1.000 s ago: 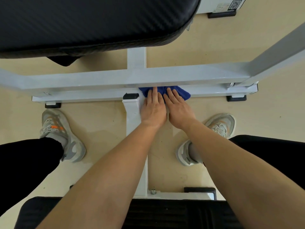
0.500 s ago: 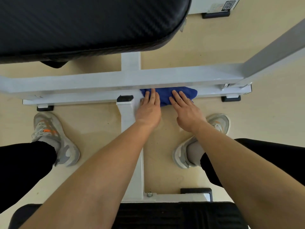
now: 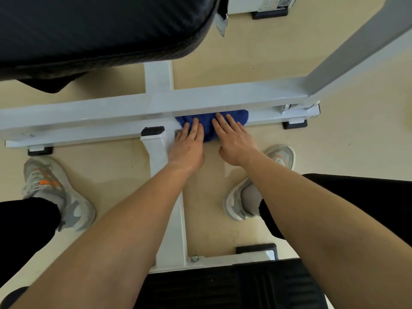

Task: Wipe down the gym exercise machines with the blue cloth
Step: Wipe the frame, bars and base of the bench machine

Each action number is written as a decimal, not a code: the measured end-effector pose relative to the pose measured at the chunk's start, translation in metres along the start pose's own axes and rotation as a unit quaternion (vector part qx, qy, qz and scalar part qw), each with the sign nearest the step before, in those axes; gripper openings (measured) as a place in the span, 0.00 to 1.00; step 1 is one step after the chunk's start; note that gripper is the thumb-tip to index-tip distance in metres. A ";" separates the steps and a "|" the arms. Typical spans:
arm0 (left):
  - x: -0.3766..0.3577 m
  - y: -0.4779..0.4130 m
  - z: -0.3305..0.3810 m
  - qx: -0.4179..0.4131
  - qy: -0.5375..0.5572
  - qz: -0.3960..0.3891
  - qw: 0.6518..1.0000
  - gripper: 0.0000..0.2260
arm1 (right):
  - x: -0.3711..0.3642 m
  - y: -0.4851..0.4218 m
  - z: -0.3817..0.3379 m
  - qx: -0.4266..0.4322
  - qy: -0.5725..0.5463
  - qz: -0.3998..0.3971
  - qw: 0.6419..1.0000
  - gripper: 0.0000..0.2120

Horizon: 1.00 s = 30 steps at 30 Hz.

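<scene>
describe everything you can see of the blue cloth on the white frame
The deep blue cloth, soft and towel-like, lies bunched in a rounded heap on the low white metal base bar. Its far edge runs under the higher white crossbar; its near edge bulges past the bar over the beige floor. The left hand and the right hand press on it with flat, straight fingers, covering much of it.

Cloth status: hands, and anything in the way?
Left hand and right hand flat on cloth. Cloth on low bar. Upper bar overhangs it.
</scene>
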State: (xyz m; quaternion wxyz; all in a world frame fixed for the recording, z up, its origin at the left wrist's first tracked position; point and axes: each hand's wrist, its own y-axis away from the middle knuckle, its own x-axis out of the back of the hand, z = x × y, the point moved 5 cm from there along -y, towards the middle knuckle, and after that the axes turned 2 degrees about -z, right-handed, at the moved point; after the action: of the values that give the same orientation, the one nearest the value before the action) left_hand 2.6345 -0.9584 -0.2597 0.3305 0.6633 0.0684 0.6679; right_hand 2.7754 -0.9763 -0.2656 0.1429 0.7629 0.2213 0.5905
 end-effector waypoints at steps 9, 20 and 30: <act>0.007 -0.031 0.092 -0.135 0.011 -0.017 0.991 0.31 | 0.003 0.040 0.087 -0.150 0.025 0.019 0.988 0.39; 0.000 -0.020 0.050 -0.067 0.001 0.028 0.997 0.30 | -0.010 0.016 0.041 -0.056 0.034 0.013 0.998 0.45; 0.003 -0.026 0.049 -0.082 -0.020 0.015 0.996 0.31 | 0.002 0.022 0.068 -0.053 0.023 0.014 0.998 0.40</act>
State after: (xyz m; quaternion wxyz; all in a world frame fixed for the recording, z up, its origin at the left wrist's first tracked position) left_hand 2.6894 -0.9540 -0.2652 0.3756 0.6483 -0.0033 0.6623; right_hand 2.8451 -0.9916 -0.2706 0.1701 0.7435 0.1825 0.6205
